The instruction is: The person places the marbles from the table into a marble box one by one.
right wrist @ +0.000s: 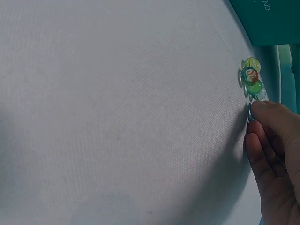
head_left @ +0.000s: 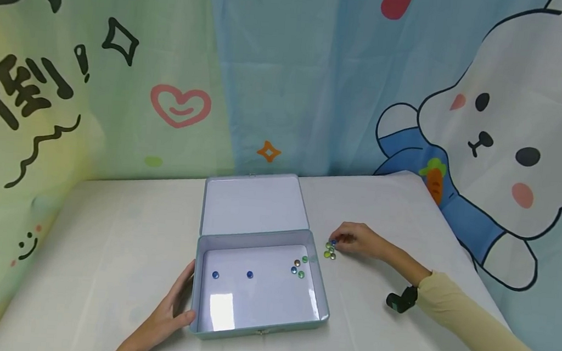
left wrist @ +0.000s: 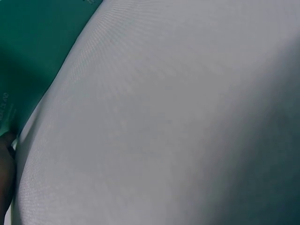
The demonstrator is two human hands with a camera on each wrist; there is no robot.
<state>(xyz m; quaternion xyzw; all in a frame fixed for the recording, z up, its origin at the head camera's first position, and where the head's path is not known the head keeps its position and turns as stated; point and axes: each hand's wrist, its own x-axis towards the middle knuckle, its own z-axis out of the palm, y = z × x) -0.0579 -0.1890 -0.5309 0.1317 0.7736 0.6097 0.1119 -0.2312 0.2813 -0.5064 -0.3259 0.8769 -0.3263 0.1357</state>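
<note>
My left hand [head_left: 166,310] rests against the left side of an open tin box [head_left: 259,331], its thumb near the front corner. The box's pale lid [head_left: 254,206] lies folded back behind it. Inside are two blue marbles, one left [head_left: 216,275] and one near the middle [head_left: 250,275], and several mixed marbles, among them a green marble [head_left: 301,274], toward the right wall. Just outside that wall my right hand [head_left: 359,240] pinches a blue marble [right wrist: 252,111] between thumb and fingers. Beside its fingertips several green, yellow and clear marbles [head_left: 327,254] lie clustered on the table.
A white cloth [head_left: 133,230] covers the table. Behind it hangs a printed curtain [head_left: 289,77]. A small black device [head_left: 402,299] sits at the right wrist. Dark green surfaces with pale lettering fill a corner of both wrist views.
</note>
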